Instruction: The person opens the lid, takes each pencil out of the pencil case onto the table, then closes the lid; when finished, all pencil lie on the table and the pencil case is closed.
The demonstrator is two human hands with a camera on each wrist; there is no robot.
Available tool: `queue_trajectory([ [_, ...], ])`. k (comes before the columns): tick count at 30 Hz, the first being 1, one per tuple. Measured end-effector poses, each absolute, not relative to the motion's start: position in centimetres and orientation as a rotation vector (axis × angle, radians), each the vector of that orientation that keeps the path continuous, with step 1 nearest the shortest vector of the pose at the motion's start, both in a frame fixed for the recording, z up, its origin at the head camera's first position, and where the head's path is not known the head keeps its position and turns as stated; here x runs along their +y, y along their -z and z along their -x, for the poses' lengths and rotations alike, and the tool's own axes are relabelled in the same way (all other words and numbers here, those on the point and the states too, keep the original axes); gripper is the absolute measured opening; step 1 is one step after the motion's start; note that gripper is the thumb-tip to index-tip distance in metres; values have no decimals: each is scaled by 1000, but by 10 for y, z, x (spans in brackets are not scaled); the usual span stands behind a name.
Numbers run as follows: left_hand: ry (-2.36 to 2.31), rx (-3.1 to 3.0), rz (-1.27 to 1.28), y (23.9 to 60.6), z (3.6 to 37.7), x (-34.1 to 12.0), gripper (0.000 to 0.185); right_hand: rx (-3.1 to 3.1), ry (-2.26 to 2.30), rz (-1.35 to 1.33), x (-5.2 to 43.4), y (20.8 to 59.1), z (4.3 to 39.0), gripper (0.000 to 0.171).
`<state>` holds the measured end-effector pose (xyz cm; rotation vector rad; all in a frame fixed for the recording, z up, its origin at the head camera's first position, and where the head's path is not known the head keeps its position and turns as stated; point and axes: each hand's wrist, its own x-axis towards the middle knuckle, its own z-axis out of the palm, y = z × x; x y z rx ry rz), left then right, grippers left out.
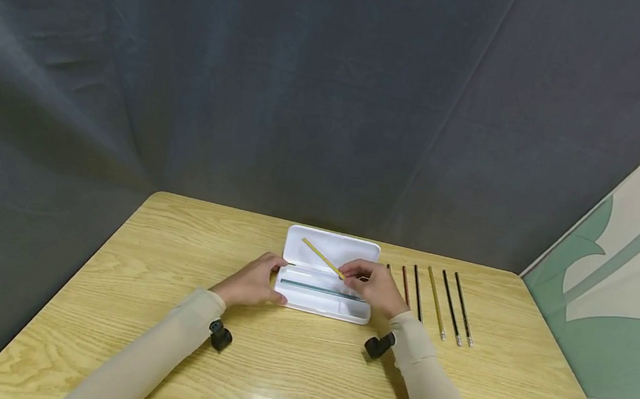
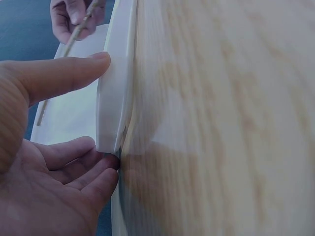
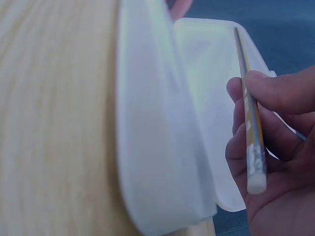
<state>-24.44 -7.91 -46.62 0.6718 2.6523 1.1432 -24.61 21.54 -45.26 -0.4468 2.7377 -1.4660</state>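
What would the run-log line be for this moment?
left hand: steadies open white plastic pencil case | right hand: pinches yellow pencil over case | row of six pencils on wooden table

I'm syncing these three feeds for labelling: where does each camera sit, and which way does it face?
Head: worn high, looking down at the wooden table, the open white plastic pencil case, both hands and sleeves.
Left wrist: low beside the case's end, showing the left hand touching it.
Right wrist: low at the opposite end, showing the right hand pinching a yellow pencil.
All three share the case and that pencil.
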Motion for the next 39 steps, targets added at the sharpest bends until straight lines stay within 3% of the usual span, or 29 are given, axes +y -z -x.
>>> queue_trajectory([
  [12,-1128,2634,-685,464,243,-80,78,2683,1756,496,239,413,233,24],
  [27,-1122,2625,-686,465,244,-78,78,2763,2031,177,347,390,208,36],
  [39,-1130,2639,-670,463,243,-81,78,3127,1239,-359,425,430,196,35],
])
